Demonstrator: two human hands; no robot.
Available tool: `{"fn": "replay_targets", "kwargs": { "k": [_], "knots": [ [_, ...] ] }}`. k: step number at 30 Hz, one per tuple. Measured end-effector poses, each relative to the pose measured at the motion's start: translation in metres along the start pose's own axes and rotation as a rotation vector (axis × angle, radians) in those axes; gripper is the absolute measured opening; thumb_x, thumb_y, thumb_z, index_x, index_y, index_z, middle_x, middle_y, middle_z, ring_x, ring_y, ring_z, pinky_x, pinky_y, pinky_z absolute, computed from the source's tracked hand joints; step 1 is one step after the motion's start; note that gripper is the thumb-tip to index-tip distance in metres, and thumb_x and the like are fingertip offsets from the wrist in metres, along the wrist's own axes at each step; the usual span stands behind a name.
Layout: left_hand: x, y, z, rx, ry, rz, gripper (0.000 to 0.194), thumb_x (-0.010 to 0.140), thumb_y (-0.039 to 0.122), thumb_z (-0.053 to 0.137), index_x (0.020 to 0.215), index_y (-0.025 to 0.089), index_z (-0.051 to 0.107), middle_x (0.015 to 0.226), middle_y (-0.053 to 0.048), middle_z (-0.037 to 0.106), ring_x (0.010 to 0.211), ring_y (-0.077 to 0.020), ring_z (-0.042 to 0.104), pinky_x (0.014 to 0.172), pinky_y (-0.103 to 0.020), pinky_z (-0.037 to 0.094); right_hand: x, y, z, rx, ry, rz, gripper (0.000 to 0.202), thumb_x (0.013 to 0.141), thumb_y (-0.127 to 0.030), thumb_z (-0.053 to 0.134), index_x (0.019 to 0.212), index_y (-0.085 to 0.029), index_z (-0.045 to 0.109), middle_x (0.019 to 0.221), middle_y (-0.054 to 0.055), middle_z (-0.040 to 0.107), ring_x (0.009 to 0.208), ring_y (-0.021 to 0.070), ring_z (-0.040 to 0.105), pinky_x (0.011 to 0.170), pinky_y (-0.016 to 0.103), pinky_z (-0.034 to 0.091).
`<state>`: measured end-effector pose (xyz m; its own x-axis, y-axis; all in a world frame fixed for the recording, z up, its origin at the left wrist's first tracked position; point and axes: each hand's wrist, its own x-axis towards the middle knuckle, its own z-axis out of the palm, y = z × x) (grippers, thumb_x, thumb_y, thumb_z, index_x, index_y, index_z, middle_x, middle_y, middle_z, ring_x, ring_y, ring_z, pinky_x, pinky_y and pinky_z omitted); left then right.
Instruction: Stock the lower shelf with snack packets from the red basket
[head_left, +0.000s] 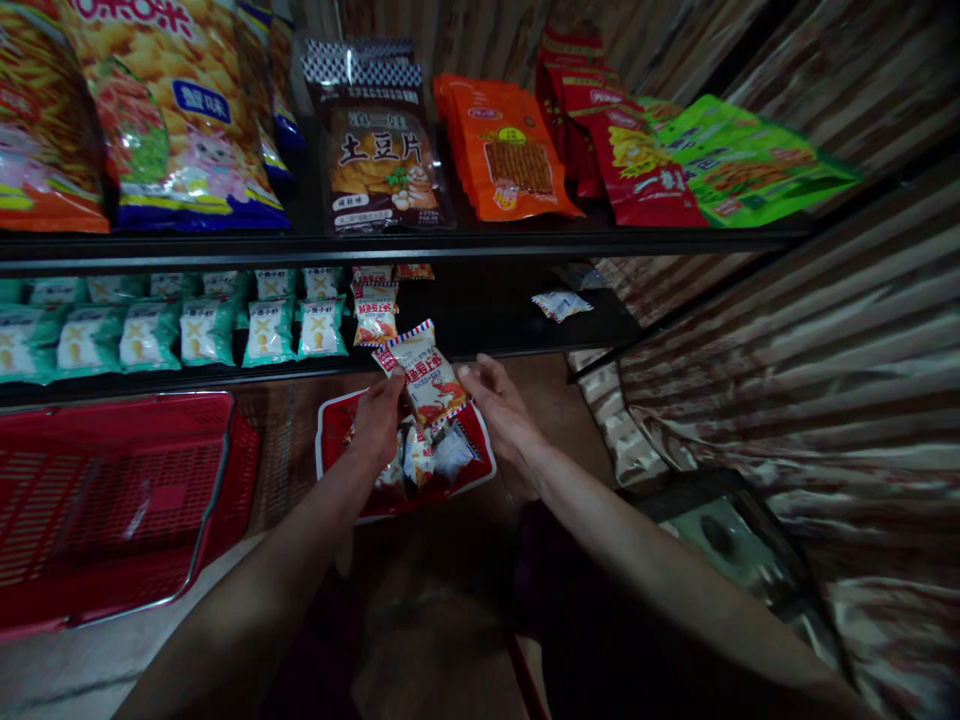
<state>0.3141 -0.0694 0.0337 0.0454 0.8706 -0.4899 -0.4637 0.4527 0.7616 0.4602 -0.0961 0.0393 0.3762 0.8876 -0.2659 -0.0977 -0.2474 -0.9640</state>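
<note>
A small white-and-orange snack packet [429, 378] is held above a small red basket with a white rim [321, 440]. My left hand [377, 415] grips the packet's left edge, its thumb near the printed front. On the other side, my right hand [499, 400] has its fingers curled at the packet's right edge. Several more packets, among them a white-and-orange one [418, 457], lie inside the basket below. Just behind the left hand, a few matching packets [376, 318] stand on the lower shelf.
Rows of green-and-white packets [270, 330] line the lower shelf [480, 310] at left. One packet [561, 305] lies farther right on it. Large snack bags [382, 150] fill the upper shelf [480, 240]. A red shopping basket [225, 430] stands at left; a dark-framed box [727, 530] at right.
</note>
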Motion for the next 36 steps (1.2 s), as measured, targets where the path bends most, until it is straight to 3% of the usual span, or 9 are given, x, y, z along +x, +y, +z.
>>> {"fn": "replay_targets", "kwargs": {
  "k": [3,7,12,17,25,32,36],
  "knots": [
    [0.001,0.003,0.004,-0.169,0.054,-0.039,0.016,0.08,0.03,0.064,0.076,0.015,0.065,0.073,-0.004,0.069,0.066,-0.0145,0.063,0.07,-0.029,0.051,-0.019,-0.001,0.008,0.237,-0.011,0.379,0.032,0.069,-0.033,0.076,0.094,-0.024,0.06,0.093,0.001,0.069,0.081,0.0136,0.063,0.074,0.029,0.051],
    [-0.001,0.0,0.008,-0.245,0.066,-0.077,0.012,0.082,0.025,0.062,0.078,0.015,0.066,0.076,-0.004,0.07,0.068,-0.0145,0.065,0.073,-0.03,0.051,-0.034,-0.009,0.015,0.384,-0.034,0.56,0.019,0.068,-0.017,0.077,0.074,-0.019,0.06,0.072,-0.002,0.068,0.063,0.0102,0.061,0.068,0.027,0.053],
    [-0.002,-0.004,0.008,-0.222,0.05,-0.11,0.015,0.076,0.028,0.069,0.078,0.014,0.065,0.077,-0.004,0.07,0.066,-0.0139,0.063,0.07,-0.029,0.051,-0.035,-0.006,0.015,0.444,-0.019,0.543,0.014,0.073,-0.009,0.071,0.075,-0.019,0.061,0.069,-0.002,0.07,0.059,0.0098,0.062,0.064,0.026,0.055],
    [0.003,0.005,0.0,-0.076,-0.032,-0.017,0.024,0.066,0.033,0.075,0.08,0.017,0.065,0.078,-0.001,0.069,0.066,-0.013,0.062,0.065,-0.027,0.048,-0.034,0.0,0.01,0.409,-0.027,0.521,0.012,0.076,-0.007,0.068,0.075,-0.018,0.063,0.069,-0.002,0.07,0.058,0.009,0.063,0.061,0.023,0.054],
    [0.009,0.015,-0.003,-0.019,0.08,0.036,0.037,0.051,0.04,0.082,0.07,0.014,0.064,0.065,-0.001,0.066,0.058,-0.0141,0.06,0.063,-0.031,0.05,-0.039,-0.003,0.009,0.409,0.001,0.544,0.013,0.075,-0.007,0.068,0.073,-0.018,0.062,0.066,-0.002,0.069,0.056,0.0083,0.061,0.057,0.022,0.052],
    [0.013,0.023,-0.005,-0.069,0.022,0.09,0.032,0.049,0.033,0.082,0.067,0.015,0.063,0.065,0.0,0.065,0.06,-0.0115,0.059,0.06,-0.026,0.05,-0.038,0.0,0.004,0.371,-0.008,0.544,0.012,0.076,-0.009,0.068,0.081,-0.018,0.063,0.07,-0.001,0.07,0.058,0.0099,0.062,0.057,0.023,0.051],
    [0.014,0.029,-0.007,-0.097,0.063,0.059,0.023,0.048,0.021,0.077,0.063,0.014,0.061,0.061,0.001,0.064,0.057,-0.0108,0.057,0.058,-0.024,0.049,-0.038,0.003,0.002,0.355,-0.049,0.528,0.016,0.071,-0.01,0.072,0.081,-0.019,0.064,0.074,-0.001,0.071,0.061,0.0105,0.063,0.06,0.023,0.051]
  ]
}}
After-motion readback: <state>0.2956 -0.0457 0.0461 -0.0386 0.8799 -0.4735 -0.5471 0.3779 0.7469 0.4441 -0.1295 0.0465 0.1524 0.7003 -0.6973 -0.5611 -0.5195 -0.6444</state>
